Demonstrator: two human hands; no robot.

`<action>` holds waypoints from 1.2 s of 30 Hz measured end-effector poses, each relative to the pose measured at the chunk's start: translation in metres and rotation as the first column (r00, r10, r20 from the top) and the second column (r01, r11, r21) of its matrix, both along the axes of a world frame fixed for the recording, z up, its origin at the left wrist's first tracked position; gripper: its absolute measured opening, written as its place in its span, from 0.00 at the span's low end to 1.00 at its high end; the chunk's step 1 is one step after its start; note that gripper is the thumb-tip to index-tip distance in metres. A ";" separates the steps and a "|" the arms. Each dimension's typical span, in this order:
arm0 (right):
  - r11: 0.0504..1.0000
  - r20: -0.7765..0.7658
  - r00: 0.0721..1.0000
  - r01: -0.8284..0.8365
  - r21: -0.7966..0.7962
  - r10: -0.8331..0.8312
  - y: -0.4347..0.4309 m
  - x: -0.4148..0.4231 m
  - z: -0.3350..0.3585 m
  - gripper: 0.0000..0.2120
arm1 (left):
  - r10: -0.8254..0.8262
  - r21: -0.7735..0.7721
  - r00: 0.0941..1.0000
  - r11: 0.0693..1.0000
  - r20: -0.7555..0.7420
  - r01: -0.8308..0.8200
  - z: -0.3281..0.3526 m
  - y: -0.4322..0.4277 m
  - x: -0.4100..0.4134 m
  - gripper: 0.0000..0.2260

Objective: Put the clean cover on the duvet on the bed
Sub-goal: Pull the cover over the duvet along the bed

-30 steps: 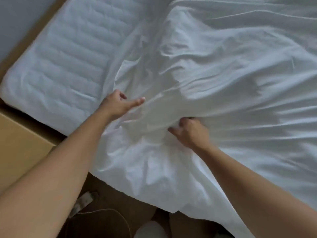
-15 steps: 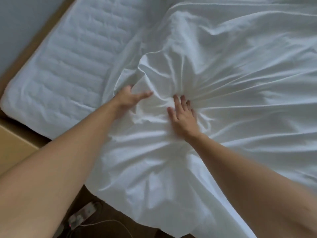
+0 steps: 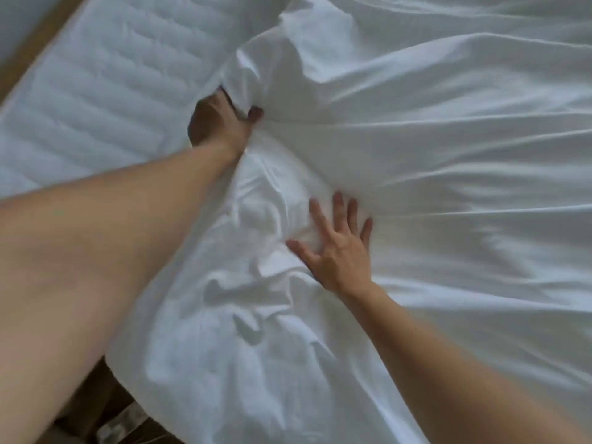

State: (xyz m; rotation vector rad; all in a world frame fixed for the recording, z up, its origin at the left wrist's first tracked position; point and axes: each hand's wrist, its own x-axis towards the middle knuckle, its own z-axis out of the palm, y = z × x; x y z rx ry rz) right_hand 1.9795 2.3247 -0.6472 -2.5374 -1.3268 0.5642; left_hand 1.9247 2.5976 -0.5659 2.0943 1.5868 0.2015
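A white duvet cover (image 3: 432, 161) lies crumpled over most of the bed, wrinkled toward my hands, with its near edge hanging off the mattress. My left hand (image 3: 221, 123) is closed on a raised fold at the cover's left edge, fingers tucked under the cloth. Lower and to the right, my right hand (image 3: 336, 248) lies flat on the cover with fingers spread, holding nothing. I cannot make out the duvet apart from the cover.
The quilted white mattress (image 3: 105, 91) shows bare at the upper left. A wooden bed frame edge (image 3: 28, 56) and a grey wall run along the far left. Dark floor with a small object (image 3: 112, 424) lies below the bed's near edge.
My left hand has reached farther up the bed and closed on a fold of the cover. My right hand has opened from a grip to a flat, spread palm and slid right.
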 end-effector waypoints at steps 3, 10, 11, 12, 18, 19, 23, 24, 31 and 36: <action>0.977 -0.014 0.996 -0.087 -0.197 0.085 -0.006 0.003 -0.019 0.41 | 0.081 -0.323 0.978 0.936 -0.190 -0.140 -0.038 -0.050 -0.008 0.58; 0.995 0.175 0.985 0.018 -0.102 0.000 0.014 -0.009 -0.011 0.33 | -0.260 -0.511 0.964 0.837 -0.057 0.195 -0.030 -0.056 -0.060 0.45; 0.998 0.202 0.979 -0.001 -0.059 0.013 0.017 -0.011 -0.011 0.27 | -0.262 -0.483 0.963 0.852 -0.059 0.202 -0.034 -0.063 -0.064 0.38; 0.999 0.195 0.980 -0.047 -0.013 0.049 0.020 -0.011 -0.012 0.21 | -0.263 -0.416 0.961 0.886 -0.082 0.207 -0.038 -0.065 -0.065 0.33; 0.952 0.175 0.956 -0.263 0.159 0.236 0.014 0.011 -0.008 0.20 | -0.049 0.079 0.940 0.994 -0.337 0.080 -0.001 -0.030 -0.089 0.36; 0.945 0.201 0.952 -0.269 0.187 0.231 0.006 0.014 -0.004 0.22 | -0.082 0.058 0.949 0.993 -0.303 0.104 0.000 -0.041 -0.096 0.36; 0.953 0.160 0.951 -0.283 0.108 0.264 -0.027 0.017 0.018 0.23 | -0.080 -0.176 0.970 0.984 -0.229 0.039 -0.002 -0.094 -0.153 0.48; 0.964 0.123 0.959 -0.263 0.034 0.257 -0.027 0.013 0.024 0.23 | -0.029 -0.246 0.965 0.969 -0.262 -0.037 -0.004 -0.102 -0.174 0.53; 0.908 -0.057 0.913 -0.392 0.148 0.404 -0.012 -0.076 0.066 0.32 | 0.460 -0.698 0.886 0.614 -0.065 -0.370 -0.009 -0.155 -0.323 0.49; 0.735 -0.071 0.734 -0.678 -0.016 0.675 -0.046 -0.170 0.053 0.27 | 0.748 -0.785 0.652 0.477 0.127 -0.394 -0.030 -0.222 -0.359 0.35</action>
